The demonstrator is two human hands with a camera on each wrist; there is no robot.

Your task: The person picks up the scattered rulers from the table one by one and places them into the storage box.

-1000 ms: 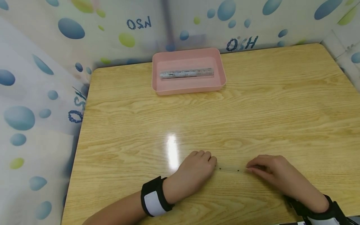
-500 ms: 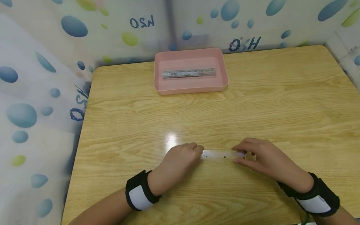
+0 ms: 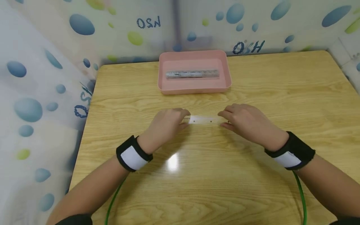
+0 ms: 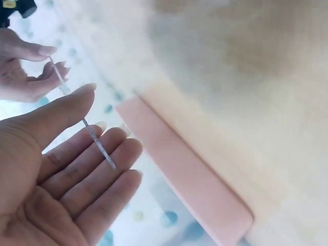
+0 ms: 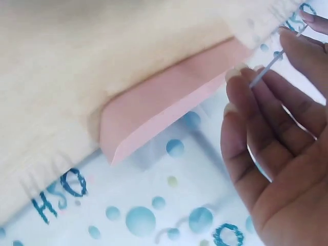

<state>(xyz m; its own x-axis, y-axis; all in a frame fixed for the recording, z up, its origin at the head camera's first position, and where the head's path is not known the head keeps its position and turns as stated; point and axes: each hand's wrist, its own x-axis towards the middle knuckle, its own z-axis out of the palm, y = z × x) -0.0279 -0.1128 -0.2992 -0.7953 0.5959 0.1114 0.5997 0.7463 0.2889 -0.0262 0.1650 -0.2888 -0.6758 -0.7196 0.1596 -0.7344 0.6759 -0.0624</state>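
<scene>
A clear plastic ruler [image 3: 203, 119] with small dark dots spans the space between my two hands, in front of the pink tray [image 3: 194, 91]. My left hand [image 3: 164, 125] pinches its left end; in the left wrist view the thumb presses on the thin edge-on ruler [image 4: 100, 146], with the fingers behind it. The right end is pinched by my right hand [image 3: 247, 123], whose fingers cover that end from above. In the right wrist view the ruler [image 5: 274, 65] runs between thumb and fingers. Inside the tray lies a clear ruler [image 3: 192, 74] with dark markings.
The wooden table [image 3: 197, 187] meets a dotted wall covering [image 3: 166, 40] at the back and left. The pink tray stands at the back edge. Green cables [image 3: 301, 197] hang from the black wristbands [image 3: 134, 153].
Both hands have carried the ruler away from the front of the table toward the tray. My right fingers have closed in on the ruler's right end. The ruler in the tray stays put.
</scene>
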